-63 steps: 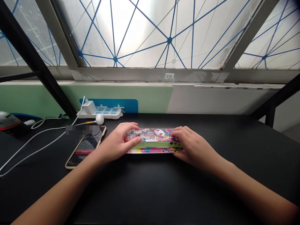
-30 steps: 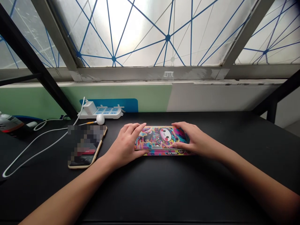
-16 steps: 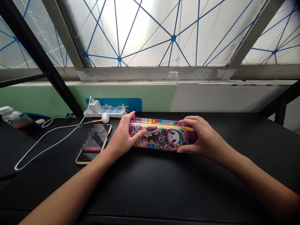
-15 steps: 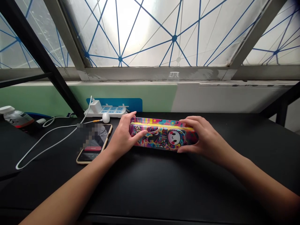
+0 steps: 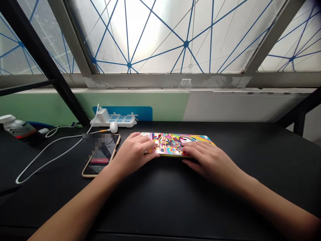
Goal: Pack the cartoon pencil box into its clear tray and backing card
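Observation:
A colourful cartoon-printed pencil box (image 5: 173,143) lies flat on the black table (image 5: 160,197), a little beyond its middle. My left hand (image 5: 134,154) rests on the box's left end with fingers curled over the top. My right hand (image 5: 209,159) lies over the box's right half, fingers stretched along the lid and its near edge. Both hands touch the box, which stays on the table.
A phone (image 5: 101,154) with a lit screen lies just left of my left hand. Behind it sit a white power strip (image 5: 114,119) with a charger, a white cable (image 5: 50,150) and a small white ball (image 5: 113,127). A bottle (image 5: 15,126) lies at far left. Black frame bars flank the table.
Half a second ago both hands held the box tipped up on its long edge, picture side toward me. Now it lies flat with another printed face up, and both hands rest on top.

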The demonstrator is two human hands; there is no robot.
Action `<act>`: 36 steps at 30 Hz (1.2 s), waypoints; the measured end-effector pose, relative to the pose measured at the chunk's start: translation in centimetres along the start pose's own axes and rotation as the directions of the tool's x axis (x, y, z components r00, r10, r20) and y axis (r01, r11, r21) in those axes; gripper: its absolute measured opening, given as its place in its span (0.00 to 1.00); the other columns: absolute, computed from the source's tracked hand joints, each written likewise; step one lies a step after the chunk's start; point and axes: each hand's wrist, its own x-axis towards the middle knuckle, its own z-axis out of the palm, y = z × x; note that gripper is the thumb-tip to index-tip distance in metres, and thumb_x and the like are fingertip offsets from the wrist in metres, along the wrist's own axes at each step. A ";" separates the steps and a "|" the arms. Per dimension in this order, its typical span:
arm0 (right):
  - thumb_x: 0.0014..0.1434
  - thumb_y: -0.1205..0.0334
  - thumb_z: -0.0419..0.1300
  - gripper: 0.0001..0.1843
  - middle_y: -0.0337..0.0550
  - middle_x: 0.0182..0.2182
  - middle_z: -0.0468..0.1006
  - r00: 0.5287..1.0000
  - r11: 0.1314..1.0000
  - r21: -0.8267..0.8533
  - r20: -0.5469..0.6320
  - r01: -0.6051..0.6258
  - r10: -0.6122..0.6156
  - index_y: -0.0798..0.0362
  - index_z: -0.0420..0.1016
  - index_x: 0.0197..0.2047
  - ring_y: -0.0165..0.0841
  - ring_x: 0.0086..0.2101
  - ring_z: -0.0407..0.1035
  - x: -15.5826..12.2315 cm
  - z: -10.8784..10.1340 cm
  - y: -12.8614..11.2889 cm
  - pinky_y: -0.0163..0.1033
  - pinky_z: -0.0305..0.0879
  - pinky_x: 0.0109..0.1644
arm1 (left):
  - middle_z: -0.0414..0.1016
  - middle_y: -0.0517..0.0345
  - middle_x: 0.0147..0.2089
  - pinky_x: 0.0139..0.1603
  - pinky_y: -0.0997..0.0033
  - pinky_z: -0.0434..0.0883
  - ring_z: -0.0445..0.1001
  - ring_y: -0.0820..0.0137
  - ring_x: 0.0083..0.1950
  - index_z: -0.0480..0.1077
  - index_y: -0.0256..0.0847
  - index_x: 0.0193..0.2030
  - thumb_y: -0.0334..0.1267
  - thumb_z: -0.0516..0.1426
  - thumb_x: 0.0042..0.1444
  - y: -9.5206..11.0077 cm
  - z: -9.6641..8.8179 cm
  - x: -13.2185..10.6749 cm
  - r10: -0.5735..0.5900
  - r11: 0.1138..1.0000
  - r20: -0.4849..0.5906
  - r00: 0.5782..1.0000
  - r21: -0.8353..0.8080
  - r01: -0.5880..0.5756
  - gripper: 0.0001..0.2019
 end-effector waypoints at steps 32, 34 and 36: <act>0.67 0.42 0.57 0.34 0.57 0.67 0.69 0.960 0.991 0.033 0.256 -0.128 0.116 0.51 0.67 0.69 0.55 0.64 0.65 0.7 1.9 -0.5 0.64 0.65 0.64 | 0.75 0.55 0.38 0.35 0.68 0.68 0.74 0.65 0.35 0.62 0.40 0.65 0.38 0.51 0.66 -3.4 2.5 0.1 -0.615 0.590 0.216 0.758 -0.512 0.625 0.21; 0.67 0.41 0.58 0.38 0.58 0.69 0.65 0.960 0.994 0.003 0.258 -0.113 0.108 0.53 0.61 0.72 0.57 0.66 0.62 1.3 2.4 -1.1 0.64 0.62 0.65 | 0.75 0.56 0.37 0.33 0.70 0.67 0.73 0.66 0.34 0.62 0.39 0.65 0.38 0.51 0.66 -3.2 2.8 0.1 -0.611 0.566 0.229 0.758 -0.543 0.620 0.21; 0.65 0.40 0.59 0.43 0.59 0.71 0.61 0.960 0.997 0.003 0.268 -0.082 0.079 0.54 0.57 0.74 0.57 0.69 0.56 2.1 3.2 -1.8 0.65 0.59 0.67 | 0.74 0.57 0.36 0.31 0.71 0.66 0.72 0.67 0.33 0.62 0.38 0.65 0.37 0.51 0.66 -3.1 3.1 0.1 -0.607 0.546 0.237 0.758 -0.569 0.615 0.21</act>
